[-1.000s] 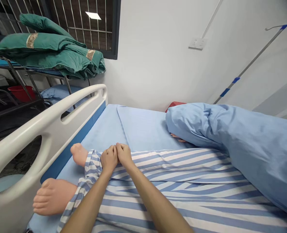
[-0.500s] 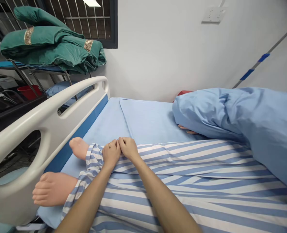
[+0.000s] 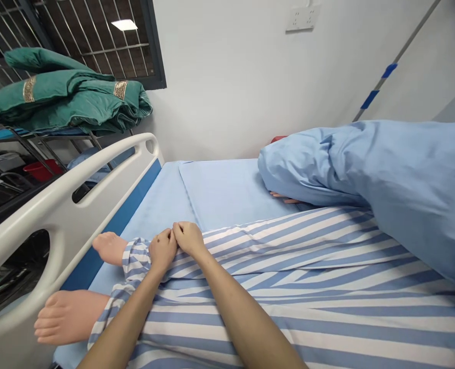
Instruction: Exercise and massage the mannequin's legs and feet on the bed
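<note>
Two plastic-looking feet, a far one (image 3: pixel 110 247) and a near one (image 3: pixel 67 316), stick out of blue-and-white striped trousers (image 3: pixel 273 274) on a manikin lying along the bed. My left hand (image 3: pixel 163 250) is closed on the far trouser leg, just above its gathered cuff (image 3: pixel 137 255). Right beside it, my right hand (image 3: pixel 188 239) is closed on the same leg, a little nearer the knee. Their knuckles touch or nearly touch. Both sets of fingertips are curled under and hidden, as is whatever cloth they pinch.
A white bed end board (image 3: pixel 63 210) rises beyond the feet. The light-blue sheet (image 3: pixel 221 187) stretches to the wall. A bulky blue quilt (image 3: pixel 350 159) covers the upper body, with some fingers (image 3: pixel 284 198) showing below it. A folded green quilt (image 3: pixel 69 97) lies on a rack.
The whole view has shifted, so the bed and hands sit further left in the picture. Both hands stay closed side by side on the far trouser leg.
</note>
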`<action>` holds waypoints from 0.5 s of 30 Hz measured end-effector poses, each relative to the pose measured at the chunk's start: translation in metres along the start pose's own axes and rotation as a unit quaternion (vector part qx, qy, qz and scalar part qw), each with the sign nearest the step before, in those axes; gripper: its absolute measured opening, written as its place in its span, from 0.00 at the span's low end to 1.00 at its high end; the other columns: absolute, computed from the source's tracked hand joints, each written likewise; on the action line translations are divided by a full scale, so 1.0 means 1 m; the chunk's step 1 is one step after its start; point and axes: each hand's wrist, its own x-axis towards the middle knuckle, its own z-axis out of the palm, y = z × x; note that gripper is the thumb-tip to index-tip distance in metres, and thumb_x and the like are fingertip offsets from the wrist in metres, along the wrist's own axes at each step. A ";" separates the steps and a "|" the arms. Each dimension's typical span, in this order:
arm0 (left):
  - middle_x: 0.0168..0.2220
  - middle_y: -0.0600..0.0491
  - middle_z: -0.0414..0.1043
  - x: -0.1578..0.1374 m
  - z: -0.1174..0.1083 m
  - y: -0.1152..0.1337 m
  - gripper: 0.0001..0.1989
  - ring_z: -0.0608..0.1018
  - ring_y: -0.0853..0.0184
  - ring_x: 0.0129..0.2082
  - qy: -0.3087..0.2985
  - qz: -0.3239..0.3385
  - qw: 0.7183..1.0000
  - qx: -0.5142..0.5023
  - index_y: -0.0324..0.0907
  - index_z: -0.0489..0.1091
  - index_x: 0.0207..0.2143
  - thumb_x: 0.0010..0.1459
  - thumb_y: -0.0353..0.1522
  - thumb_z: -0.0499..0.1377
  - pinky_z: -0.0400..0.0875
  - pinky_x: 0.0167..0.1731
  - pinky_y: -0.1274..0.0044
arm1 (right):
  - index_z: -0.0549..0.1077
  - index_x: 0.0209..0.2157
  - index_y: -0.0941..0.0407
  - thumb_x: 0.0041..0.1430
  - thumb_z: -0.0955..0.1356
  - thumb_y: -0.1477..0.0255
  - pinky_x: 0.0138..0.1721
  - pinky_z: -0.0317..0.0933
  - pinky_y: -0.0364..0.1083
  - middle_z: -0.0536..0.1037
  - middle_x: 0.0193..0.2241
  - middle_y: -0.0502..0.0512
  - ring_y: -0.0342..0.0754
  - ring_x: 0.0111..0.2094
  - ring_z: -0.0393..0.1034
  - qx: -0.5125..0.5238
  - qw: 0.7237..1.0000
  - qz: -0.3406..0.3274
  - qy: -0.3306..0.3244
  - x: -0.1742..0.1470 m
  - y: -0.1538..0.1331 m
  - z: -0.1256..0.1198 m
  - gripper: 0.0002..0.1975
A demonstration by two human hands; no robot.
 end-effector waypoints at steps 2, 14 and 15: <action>0.18 0.55 0.65 0.007 -0.004 0.004 0.19 0.64 0.71 0.21 -0.009 -0.002 0.998 -0.055 0.42 0.61 0.16 0.55 0.39 0.45 0.51 0.23 0.78 | 0.67 0.18 0.56 0.59 0.56 0.66 0.24 0.44 0.42 0.67 0.16 0.49 0.41 0.20 0.55 0.031 0.999 -0.002 0.007 0.001 0.000 -0.001 0.20; 0.14 0.59 0.55 0.017 0.020 0.048 0.18 0.59 0.74 0.18 0.090 -0.039 0.925 -0.367 0.43 0.54 0.15 0.54 0.40 0.47 0.53 0.20 0.80 | 0.61 0.16 0.56 0.58 0.55 0.61 0.23 0.49 0.40 0.63 0.15 0.47 0.41 0.21 0.56 0.195 0.977 0.047 0.073 0.009 0.005 -0.008 0.21; 0.14 0.59 0.56 0.012 0.024 0.044 0.18 0.60 0.74 0.19 0.084 -0.027 0.936 -0.340 0.42 0.55 0.16 0.55 0.40 0.47 0.53 0.20 0.80 | 0.62 0.16 0.56 0.57 0.55 0.61 0.23 0.49 0.40 0.63 0.15 0.47 0.41 0.21 0.56 0.179 0.979 0.048 0.082 0.008 0.005 -0.007 0.21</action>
